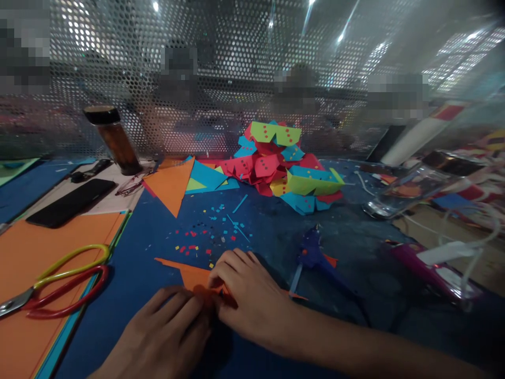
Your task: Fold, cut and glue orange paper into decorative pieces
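Head view: my left hand and right hand both pinch the orange paper, scissors well left of it.

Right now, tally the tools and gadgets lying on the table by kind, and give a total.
Scissors: 1
Glue guns: 2, one blue, one purple
Phone: 1
Eyeglasses: 1
Total: 5
Both hands, left hand and right hand, press on the orange paper.
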`<state>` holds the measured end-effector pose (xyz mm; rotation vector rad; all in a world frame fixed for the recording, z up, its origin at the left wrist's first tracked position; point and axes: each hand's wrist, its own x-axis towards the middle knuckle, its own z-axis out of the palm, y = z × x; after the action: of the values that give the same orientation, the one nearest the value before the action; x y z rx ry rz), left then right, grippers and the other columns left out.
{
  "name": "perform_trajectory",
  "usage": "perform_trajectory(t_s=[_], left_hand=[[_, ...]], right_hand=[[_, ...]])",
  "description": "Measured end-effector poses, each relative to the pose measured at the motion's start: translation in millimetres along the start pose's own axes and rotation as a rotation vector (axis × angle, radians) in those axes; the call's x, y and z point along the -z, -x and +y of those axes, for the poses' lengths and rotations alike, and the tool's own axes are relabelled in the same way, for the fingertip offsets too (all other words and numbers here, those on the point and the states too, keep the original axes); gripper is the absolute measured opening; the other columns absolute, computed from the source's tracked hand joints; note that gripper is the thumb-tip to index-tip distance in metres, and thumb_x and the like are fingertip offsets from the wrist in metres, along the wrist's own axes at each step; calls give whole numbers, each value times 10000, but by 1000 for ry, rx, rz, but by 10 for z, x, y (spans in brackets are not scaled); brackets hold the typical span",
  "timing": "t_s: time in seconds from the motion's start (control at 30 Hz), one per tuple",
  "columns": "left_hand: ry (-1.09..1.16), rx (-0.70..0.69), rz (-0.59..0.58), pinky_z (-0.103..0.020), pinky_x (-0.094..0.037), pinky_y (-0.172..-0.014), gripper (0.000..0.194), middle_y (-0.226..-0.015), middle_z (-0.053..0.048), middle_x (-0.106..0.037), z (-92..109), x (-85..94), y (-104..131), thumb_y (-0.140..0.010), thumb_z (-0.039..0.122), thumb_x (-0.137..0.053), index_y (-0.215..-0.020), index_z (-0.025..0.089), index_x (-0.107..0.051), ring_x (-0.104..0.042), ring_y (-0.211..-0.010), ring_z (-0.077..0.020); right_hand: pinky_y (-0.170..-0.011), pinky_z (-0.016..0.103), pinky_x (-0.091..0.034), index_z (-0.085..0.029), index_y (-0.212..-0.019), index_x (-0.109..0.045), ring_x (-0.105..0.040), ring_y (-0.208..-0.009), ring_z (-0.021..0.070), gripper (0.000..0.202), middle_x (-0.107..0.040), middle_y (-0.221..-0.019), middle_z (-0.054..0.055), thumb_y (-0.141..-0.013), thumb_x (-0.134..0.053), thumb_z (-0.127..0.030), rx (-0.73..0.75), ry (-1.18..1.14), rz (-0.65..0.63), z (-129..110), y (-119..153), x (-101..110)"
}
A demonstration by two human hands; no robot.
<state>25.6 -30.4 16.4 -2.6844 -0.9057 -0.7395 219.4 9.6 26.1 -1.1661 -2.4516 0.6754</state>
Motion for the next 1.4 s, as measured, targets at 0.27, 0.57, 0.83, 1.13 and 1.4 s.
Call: perform_trajectory(t_s=[0.27, 0.57, 0.83, 1.13, 1.4], left_hand=[[-9, -8, 10, -315, -480, -740, 467, -751, 0, -691, -4, 14, 1, -1037, 125, -274, -815, 202, -677, -637, -714, -164], [-17, -3, 13, -309, -487, -687, 461, -721, 8, -695, 16, 0, -2, -1036, 128, -293, -794, 205, -678, -652, -683, -163], [-50, -4, -10, -296, -525, -666, 489, -730, 2, -707, 17, 68, -22, -1043, 137, -265, -801, 204, -685, -671, -670, -158], [-93, -29, -21, -290, -567, -676, 433, -773, -19, -730, 19, 88, 3, -1027, 127, -308, -825, 196, -686, -697, -702, -167], [-101, -25, -35, -301, -573, -692, 466, -771, -21, -738, 28, 83, -1, -1029, 118, -274, -833, 195, -689, -714, -702, -176]], right_hand=[[-837, 337, -348, -223, -927, -540, -518, -952, 173, 237, -603, -997, -17, -750, -552, -65, -33, -52, 27, 29, -10, -8], [-847, 342, -341, -210, -909, -552, -531, -957, 168, 253, -615, -981, -13, -726, -507, -41, -50, -48, 8, 67, -44, -18], [-838, 336, -347, -202, -889, -557, -534, -940, 157, 241, -618, -962, -20, -723, -502, -36, -60, -43, -3, 54, -48, -16], [-856, 349, -360, -206, -907, -566, -524, -954, 182, 169, -619, -982, -8, -764, -640, -154, -58, -36, 20, 10, -29, -2], [-854, 363, -349, -208, -953, -557, -509, -970, 206, 247, -602, -1020, 4, -781, -710, -299, -33, -3, 6, 5, -8, 0]])
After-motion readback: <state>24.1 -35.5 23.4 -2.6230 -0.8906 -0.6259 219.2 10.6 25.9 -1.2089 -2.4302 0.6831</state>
